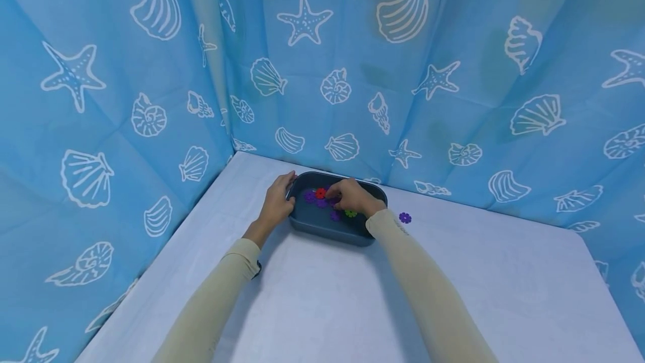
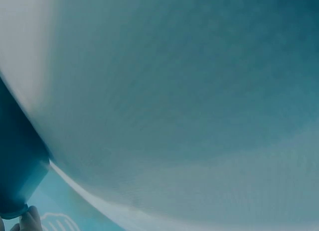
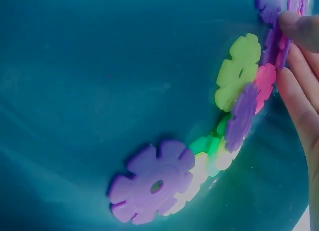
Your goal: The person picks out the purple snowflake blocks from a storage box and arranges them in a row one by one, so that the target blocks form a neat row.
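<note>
A dark blue-grey plastic tub (image 1: 327,231) stands on the white table, holding several flower-shaped plastic discs in purple, red and green. At its left end my left hand (image 1: 276,201) grips the rim; in the left wrist view the fingertips (image 2: 31,218) show at the tub's edge. My right hand (image 1: 355,198) reaches down inside the tub. The right wrist view has its thumb and fingers pinching purple flower discs (image 3: 271,44). Below them, a yellow-green disc (image 3: 237,71), a pink disc (image 3: 265,84) and a large purple disc (image 3: 152,183) lie along the tub wall.
One purple flower disc (image 1: 405,217) lies on the white table (image 1: 504,284), right of the tub. A bit of pink (image 1: 295,176) shows beside the left fingertips. Blue curtains (image 1: 322,99) with white shell prints hang behind and to the left, close to the tub's far side.
</note>
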Demonstrator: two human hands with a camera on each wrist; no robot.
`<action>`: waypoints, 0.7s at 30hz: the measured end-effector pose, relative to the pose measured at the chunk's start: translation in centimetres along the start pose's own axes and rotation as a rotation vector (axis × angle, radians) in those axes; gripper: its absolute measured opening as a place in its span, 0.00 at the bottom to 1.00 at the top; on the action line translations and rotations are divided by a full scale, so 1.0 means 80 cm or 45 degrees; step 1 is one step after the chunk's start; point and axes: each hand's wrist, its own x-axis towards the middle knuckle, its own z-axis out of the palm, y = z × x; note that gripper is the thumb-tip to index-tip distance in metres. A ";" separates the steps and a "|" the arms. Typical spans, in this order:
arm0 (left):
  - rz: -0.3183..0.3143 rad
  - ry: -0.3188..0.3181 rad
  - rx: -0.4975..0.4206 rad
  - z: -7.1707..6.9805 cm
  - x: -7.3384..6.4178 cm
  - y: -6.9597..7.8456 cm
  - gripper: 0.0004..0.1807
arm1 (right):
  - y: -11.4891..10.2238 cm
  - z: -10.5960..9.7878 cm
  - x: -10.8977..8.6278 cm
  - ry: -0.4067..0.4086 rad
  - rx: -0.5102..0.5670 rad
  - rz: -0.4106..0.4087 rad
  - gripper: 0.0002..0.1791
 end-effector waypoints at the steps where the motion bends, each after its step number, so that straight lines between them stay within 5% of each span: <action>1: -0.001 -0.001 -0.001 0.000 0.000 0.000 0.37 | 0.000 0.000 0.000 0.000 0.006 0.002 0.19; 10: 0.018 -0.005 -0.003 0.000 -0.001 0.001 0.37 | -0.006 -0.013 -0.006 0.038 0.040 -0.028 0.18; 21: 0.043 0.001 -0.043 -0.002 -0.001 0.000 0.37 | 0.001 -0.083 -0.042 0.206 0.094 -0.053 0.18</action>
